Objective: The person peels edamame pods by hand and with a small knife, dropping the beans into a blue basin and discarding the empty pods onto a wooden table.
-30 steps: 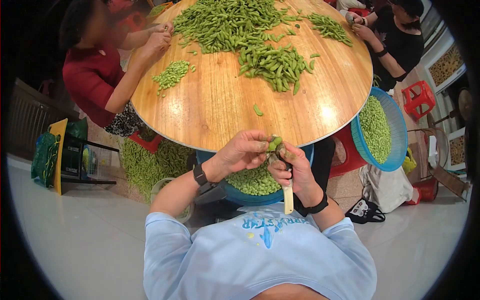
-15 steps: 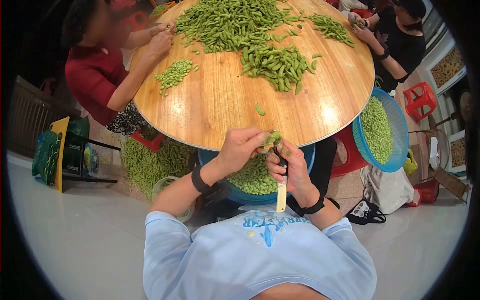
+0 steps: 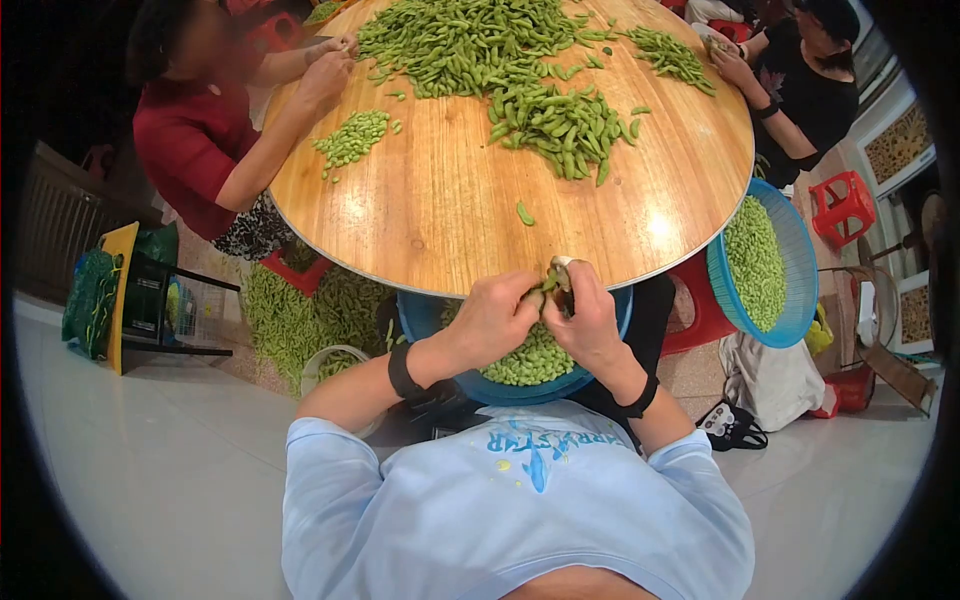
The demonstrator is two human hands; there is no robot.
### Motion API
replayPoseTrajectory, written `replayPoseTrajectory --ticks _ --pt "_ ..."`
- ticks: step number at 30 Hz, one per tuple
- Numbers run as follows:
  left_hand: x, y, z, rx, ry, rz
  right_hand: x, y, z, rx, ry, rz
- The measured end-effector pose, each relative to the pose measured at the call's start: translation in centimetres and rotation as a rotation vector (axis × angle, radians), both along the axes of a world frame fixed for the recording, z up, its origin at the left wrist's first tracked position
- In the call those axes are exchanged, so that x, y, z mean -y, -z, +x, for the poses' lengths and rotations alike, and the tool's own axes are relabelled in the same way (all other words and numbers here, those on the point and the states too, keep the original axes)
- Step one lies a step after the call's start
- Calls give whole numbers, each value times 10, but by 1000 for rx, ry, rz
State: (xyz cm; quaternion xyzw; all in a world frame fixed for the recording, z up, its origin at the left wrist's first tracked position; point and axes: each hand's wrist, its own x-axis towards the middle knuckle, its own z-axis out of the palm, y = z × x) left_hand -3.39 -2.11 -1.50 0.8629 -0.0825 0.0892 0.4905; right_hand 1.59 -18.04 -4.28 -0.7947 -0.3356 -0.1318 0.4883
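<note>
My left hand [image 3: 500, 312] is closed on one side of a green bean pod [image 3: 549, 284], just off the near edge of the wooden table [image 3: 440, 225]. The fingers of my right hand [image 3: 588, 318] are closed on the pod's other side; whether they also hold the knife is hidden. Under both hands, a blue basin [image 3: 463, 385] holds shelled green beans [image 3: 530, 362]. A single pod [image 3: 525, 213] lies on the table beyond my hands.
A large pod heap [image 3: 560, 125] and a small bean pile [image 3: 352, 138] lie on the table. People sit at left and right. A blue basket [image 3: 795, 250] of beans stands right, near a red stool [image 3: 842, 208]; pods [image 3: 305, 310] cover the floor at left.
The knife with the pale handle, seen in my right hand before, is out of sight. My right hand has turned over, and both hands have come together around the pod.
</note>
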Motion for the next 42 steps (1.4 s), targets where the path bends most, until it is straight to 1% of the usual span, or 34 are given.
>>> replayPoseTrajectory --ticks 2,5,6,8,9,10,12,13,15,16,18,19,21,22,24,25,27,29,30,32,33,35,36,37,38,39,41,42 --pt "3 -1 -5 -53 -9 -4 0 3 0 39 -52 -55" --pt "2 13 -11 -78 0 35 -3 5 -6 37 -73 -77" --pt "3 11 -14 -77 -3 34 -2 10 -7 38 -77 -77" --pt "3 4 -22 -152 45 33 3 21 -7 -18 -117 -214" --pt "2 5 -23 -208 49 33 5 16 -7 -16 -122 -214" --pt "1 7 -24 -211 45 33 6 8 -10 -38 -161 -169" --pt "1 14 -28 -173 44 -109 9 6 -13 -69 -203 -129" --pt "-1 18 -29 -173 44 -110 10 7 -11 -45 -204 -149" --pt "-8 23 -30 -218 133 -39 11 9 -9 -16 -200 -164" --pt "-10 22 -29 -218 130 -37 12 10 -11 -1 -197 -152" --pt "-13 20 -31 -262 148 189 13 13 -14 2 -198 -137" --pt "-12 18 -32 -263 148 191 13 13 -13 -7 -156 -130" --pt "-6 13 -32 -76 98 -15 14 13 -13 -16 -109 -124" --pt "-3 10 -30 -77 98 -15 12 12 -15 -5 -109 -101" --pt "0 4 -24 -244 72 -288 11 10 -16 5 -113 -76" --pt "-2 0 -19 -244 71 -288 11 6 -16 -38 -74 -53" --pt "-10 -9 -1 -200 168 -94 13 4 -12 -81 -31 -29" --pt "-18 -5 26 55 164 119 19 6 -6 -212 42 44" --pt "-23 -4 40 168 147 229 21 5 -7 -214 40 42" --pt "-31 0 70 347 124 298 24 3 -11 -296 -102 13" --pt "-34 5 83 340 122 295 23 1 -16 -342 -137 21" --pt "-37 19 98 422 170 543 23 7 -17 -343 -175 25" --pt "-37 19 96 410 170 539 22 10 -17 -331 -212 33" --pt "-38 18 95 404 166 576 23 12 -16 -288 -222 27" --pt "-39 18 92 396 164 614 24 14 -16 -301 -220 26" --pt "-42 17 86 383 168 610 25 16 -15 -271 -224 9" --pt "-52 10 67 303 162 616 26 17 -14 -228 -216 5" --pt "-58 6 51 202 176 585 28 17 -12 -229 -220 3"
